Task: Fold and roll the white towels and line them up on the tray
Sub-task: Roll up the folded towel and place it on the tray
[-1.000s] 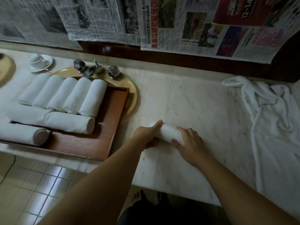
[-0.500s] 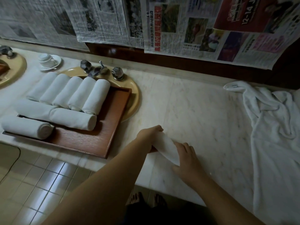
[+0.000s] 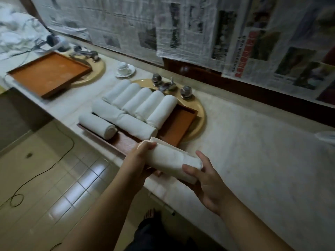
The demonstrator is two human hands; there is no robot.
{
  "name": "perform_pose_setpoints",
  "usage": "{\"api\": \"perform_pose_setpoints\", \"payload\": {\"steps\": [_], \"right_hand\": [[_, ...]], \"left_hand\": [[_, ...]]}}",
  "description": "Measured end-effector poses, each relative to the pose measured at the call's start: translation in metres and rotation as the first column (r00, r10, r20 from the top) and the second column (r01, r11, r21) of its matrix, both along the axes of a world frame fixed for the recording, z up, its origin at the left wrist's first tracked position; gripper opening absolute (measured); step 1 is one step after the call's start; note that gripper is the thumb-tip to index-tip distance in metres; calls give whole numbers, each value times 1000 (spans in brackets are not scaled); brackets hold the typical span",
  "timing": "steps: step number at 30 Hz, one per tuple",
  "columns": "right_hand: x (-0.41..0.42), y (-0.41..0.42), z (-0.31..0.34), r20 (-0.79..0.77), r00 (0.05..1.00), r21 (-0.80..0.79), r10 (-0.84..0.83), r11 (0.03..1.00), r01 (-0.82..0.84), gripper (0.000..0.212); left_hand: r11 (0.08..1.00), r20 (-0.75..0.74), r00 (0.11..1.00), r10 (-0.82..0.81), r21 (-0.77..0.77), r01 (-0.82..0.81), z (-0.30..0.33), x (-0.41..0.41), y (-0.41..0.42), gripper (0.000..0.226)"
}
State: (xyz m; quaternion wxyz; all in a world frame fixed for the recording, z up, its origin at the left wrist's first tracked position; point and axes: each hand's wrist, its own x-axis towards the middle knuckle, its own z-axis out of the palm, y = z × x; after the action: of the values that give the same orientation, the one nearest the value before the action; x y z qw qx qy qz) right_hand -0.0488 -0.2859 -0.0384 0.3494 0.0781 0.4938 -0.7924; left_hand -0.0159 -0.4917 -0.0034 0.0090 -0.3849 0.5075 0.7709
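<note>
A rolled white towel [image 3: 173, 160] is held between both hands just above the counter's front edge, beside the near right corner of the wooden tray [image 3: 178, 124]. My left hand [image 3: 140, 158] grips its left end. My right hand [image 3: 204, 180] holds its right end, thumb on top and fingers underneath. On the tray lie several rolled white towels [image 3: 143, 104]: a back row side by side, and in front of it a roll [image 3: 137, 127] and another roll [image 3: 97, 125] lying crosswise.
A second, bare wooden tray [image 3: 49, 73] sits further left over a yellow basin. Taps [image 3: 169, 85] and a yellow basin rim [image 3: 201, 115] lie behind the towel tray. A cup and saucer [image 3: 125, 68] stand at the back. Cables run across the tiled floor [image 3: 54, 178].
The rolled towel has been lifted off the counter and carried left toward the tray, both hands holding it. The camera has swung left, bringing the second tray into view.
</note>
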Motion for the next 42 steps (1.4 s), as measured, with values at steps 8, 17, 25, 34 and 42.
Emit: {"api": "perform_pose_setpoints", "payload": {"steps": [8, 17, 25, 34, 42], "right_hand": [[-18, -114, -9, 29, 999, 96, 36, 995, -38, 54], [-24, -202, -35, 45, 998, 283, -47, 959, 33, 44], [-37, -226, -57, 106, 958, 366, -265, 907, 210, 39], [-46, -246, -59, 87, 959, 542, -271, 821, 183, 115], [-48, -239, -47, -81, 979, 717, -185, 672, 186, 65]], "left_hand": [[980, 17, 987, 159, -125, -156, -20, -3, -96, 27], [893, 255, 963, 84, -448, 41, -46, -40, -184, 28], [892, 238, 971, -37, -430, 139, -70, -38, -218, 80], [84, 256, 902, -348, -950, 302, -95, -12, -228, 57], [-202, 385, 781, -492, -923, 328, -107, -28, -247, 61]]}}
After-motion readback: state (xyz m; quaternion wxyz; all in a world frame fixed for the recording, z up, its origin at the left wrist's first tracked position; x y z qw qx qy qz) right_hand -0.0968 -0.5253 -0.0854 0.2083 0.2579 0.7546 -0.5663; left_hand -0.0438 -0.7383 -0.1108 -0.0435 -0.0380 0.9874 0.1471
